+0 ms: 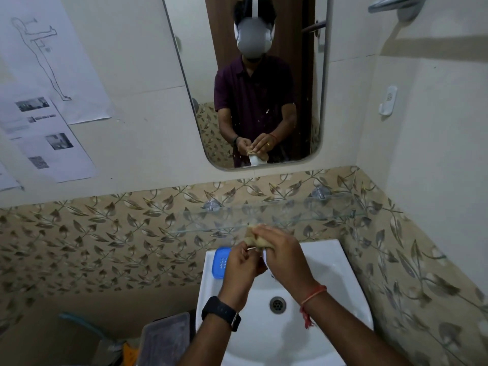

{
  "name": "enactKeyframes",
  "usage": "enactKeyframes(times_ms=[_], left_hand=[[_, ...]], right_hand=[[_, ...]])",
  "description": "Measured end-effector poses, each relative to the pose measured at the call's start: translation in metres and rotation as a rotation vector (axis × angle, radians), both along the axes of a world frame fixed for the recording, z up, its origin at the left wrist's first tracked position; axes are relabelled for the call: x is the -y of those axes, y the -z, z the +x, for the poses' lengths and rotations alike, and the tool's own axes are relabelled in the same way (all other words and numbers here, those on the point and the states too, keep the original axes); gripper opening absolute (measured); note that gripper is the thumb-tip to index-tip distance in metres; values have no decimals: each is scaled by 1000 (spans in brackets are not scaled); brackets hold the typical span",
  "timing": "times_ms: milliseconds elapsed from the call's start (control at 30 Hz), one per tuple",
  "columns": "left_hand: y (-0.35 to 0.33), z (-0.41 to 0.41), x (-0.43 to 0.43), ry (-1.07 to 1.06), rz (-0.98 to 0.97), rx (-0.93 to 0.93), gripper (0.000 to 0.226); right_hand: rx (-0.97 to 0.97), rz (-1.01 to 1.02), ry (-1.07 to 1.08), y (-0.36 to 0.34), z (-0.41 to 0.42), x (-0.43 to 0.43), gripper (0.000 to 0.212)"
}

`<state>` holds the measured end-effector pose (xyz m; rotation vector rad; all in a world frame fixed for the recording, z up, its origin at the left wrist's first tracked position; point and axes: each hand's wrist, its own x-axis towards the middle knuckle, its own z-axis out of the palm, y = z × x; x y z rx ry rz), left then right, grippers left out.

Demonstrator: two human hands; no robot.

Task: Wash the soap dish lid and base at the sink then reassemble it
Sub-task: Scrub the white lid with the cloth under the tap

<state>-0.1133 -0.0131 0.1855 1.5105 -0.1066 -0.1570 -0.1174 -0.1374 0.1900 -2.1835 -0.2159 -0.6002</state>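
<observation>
One tan lid (254,237), perhaps, is gripped by the right hand (286,256) and pinched by the left hand (241,264); a blue dish (219,262) is seen just left of the grip.

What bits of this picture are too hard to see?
Head view:
- Tan object: mostly wrapped by the right hand and left hand; what it is stays unclear.
- Blue soap dish part: its right end is behind the left hand.
- Wall papers: print too small to read.
- Grey container: cut off by the bottom edge.
</observation>
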Motion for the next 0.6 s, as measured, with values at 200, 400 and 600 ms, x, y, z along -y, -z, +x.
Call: enactKeyframes(times_ms=[200,400,600], left_hand=[[2,14,-11,-155,-129,-47,20],[-7,7,-10,42,-4,-74,28],[-21,25,-23,-113,-83,-58,24]], right_hand=[[91,-169,-2,30,-36,-2,65],[37,-178,15,8,-8,-2,52],[112,-151,-9,10,-24,-9,55]])
